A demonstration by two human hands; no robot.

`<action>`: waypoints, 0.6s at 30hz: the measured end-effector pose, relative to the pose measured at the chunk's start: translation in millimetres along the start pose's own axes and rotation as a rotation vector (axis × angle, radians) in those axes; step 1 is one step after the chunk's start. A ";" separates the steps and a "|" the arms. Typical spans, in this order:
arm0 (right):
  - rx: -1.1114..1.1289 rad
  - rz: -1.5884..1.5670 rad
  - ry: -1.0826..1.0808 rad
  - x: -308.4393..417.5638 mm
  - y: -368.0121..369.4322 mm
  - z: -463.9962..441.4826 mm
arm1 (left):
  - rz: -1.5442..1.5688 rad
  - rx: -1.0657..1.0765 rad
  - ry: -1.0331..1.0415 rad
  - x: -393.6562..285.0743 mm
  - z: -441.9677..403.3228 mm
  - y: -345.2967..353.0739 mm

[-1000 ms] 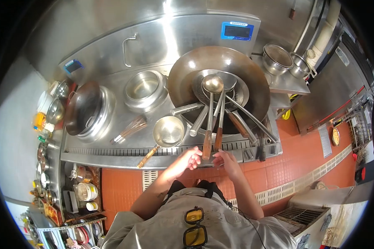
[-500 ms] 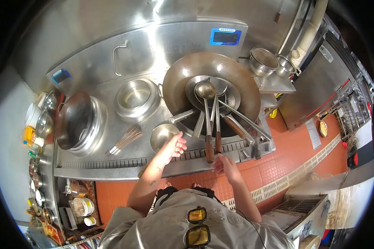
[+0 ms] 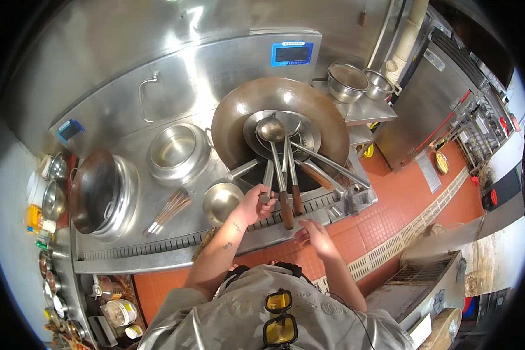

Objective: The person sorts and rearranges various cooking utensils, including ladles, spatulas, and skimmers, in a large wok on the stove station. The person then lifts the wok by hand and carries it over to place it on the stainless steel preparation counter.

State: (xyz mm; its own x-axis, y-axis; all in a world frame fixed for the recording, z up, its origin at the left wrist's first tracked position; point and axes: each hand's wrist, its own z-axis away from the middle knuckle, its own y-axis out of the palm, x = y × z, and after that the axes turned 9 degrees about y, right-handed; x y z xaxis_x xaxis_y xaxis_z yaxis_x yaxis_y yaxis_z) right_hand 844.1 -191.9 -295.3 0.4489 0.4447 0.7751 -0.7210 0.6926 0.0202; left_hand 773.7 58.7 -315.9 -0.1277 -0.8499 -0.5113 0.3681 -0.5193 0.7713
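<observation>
My left hand (image 3: 258, 204) has its fingers curled around the lower end of a steel handle (image 3: 268, 172) that slopes out of the big wok (image 3: 227, 119). Just right of it, a ladle (image 3: 271, 129) and another utensil with a wooden grip (image 3: 297, 200) rest across the wok rim. Inside the wok lie a perforated strainer and more tools, partly overlapping. My right hand (image 3: 314, 234) is open and empty below the wooden grips, fingers apart. Left of my left hand is a steel scoop (image 3: 222, 204), its handle partly hidden by my forearm.
A bamboo brush (image 3: 169, 213) and a steel pot (image 3: 173, 147) stand left on the stove. Farther left, a dark wok (image 3: 93, 192) leans on a steel ring. Steel bowls (image 3: 347, 81) sit on the right shelf. The counter's front edge (image 3: 151, 263) runs before my body.
My left hand has moved up from beside the wooden grips, passed over the scoop and closed on the steel handle. My right hand stays low and open. The view has shifted to the right.
</observation>
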 end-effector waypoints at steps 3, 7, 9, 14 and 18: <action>0.027 -0.024 -0.004 0.8 -4.1 6.6 | -0.012 -0.020 0.036 3.3 -0.9 3.4; 0.009 -0.025 -0.007 -5.6 -12.6 2.5 | -0.043 -0.025 0.080 5.2 -2.0 3.7; -0.001 -0.032 -0.024 -13.0 -18.3 -0.8 | -0.070 -0.053 0.096 5.3 -1.9 6.5; -0.029 -0.022 -0.010 -15.4 -25.9 1.9 | -0.137 -0.125 0.110 1.7 6.4 24.7; -0.045 -0.014 -0.030 -20.6 -31.1 -0.4 | -0.202 -0.191 0.116 -3.3 8.5 34.0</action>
State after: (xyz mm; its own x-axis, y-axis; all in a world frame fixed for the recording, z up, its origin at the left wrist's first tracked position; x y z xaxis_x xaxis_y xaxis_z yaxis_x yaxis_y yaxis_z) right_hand 857.6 -222.3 -312.2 0.4425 0.4179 0.7934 -0.6902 0.7237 0.0037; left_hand 778.9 43.1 -284.9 -0.1142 -0.7092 -0.6957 0.5142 -0.6414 0.5694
